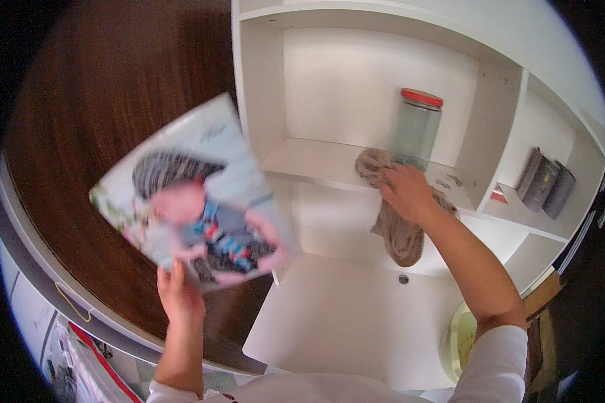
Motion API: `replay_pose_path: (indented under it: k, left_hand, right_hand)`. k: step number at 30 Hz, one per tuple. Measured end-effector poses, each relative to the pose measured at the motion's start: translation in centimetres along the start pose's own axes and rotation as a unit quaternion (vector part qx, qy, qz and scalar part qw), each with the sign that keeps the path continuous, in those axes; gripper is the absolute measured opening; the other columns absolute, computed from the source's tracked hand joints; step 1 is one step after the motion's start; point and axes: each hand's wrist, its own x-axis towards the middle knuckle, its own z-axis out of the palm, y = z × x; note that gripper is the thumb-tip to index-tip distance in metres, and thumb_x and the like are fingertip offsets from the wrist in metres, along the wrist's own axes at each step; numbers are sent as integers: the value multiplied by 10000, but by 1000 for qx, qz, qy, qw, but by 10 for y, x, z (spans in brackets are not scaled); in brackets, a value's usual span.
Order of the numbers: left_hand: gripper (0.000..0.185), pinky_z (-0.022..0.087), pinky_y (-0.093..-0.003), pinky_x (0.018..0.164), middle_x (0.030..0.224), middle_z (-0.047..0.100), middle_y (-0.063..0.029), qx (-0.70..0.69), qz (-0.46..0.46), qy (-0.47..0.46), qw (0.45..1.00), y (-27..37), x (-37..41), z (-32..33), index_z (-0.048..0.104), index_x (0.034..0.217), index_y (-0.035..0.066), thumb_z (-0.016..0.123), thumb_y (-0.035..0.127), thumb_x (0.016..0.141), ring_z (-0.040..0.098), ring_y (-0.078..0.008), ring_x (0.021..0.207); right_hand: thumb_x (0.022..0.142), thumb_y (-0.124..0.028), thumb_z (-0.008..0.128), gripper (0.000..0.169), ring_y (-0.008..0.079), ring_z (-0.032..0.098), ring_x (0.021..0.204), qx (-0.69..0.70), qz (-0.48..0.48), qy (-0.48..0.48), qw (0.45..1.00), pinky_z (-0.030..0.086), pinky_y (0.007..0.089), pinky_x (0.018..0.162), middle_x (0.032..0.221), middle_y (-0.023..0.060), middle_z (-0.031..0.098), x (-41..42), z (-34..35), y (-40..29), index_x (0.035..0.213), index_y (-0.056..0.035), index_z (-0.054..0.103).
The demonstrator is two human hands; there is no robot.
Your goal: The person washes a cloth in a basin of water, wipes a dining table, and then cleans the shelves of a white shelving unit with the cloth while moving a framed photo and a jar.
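Note:
My left hand grips the lower edge of a photo print, tilted and blurred, which shows a person in a striped cap. Under my right hand is a brown cloth, bunched on the shelf board and hanging over its front edge. Just behind that hand stands a glass jar with a red lid, upright on the same shelf; the hand hides part of its base. Dark marks show on the board to the right of the jar.
A white desk top with a round cable hole lies below the shelf. At its right end sits a pale green basin, partly behind my arm. Dark box-like objects stand in the right compartment. A brown wooden surface spans the left.

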Motion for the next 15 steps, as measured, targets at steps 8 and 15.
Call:
replay_pose_path:
  k: [8,15]
  left_hand:
    - [445,458,-387,821,1067,544,-66,51,-40,60,996,16,-105,-89,455,1135,6,658,174,777,534,-203,963]
    - [468,413,-346,860,1067,545,-65,73,-61,53,994,21,-136,-102,454,1144,-3,667,167,765,532,-195,971]
  right_hand:
    - [808,-322,392,429,358,524,1026,-18,24,-212,977,407,468,866,1081,193,568,160,93,-36,1086,-44,563]
    - [733,-335,485,392,348,564,893,41,-54,-126,990,434,417,793,959,184,597,214,133,-73,1027,-92,578]
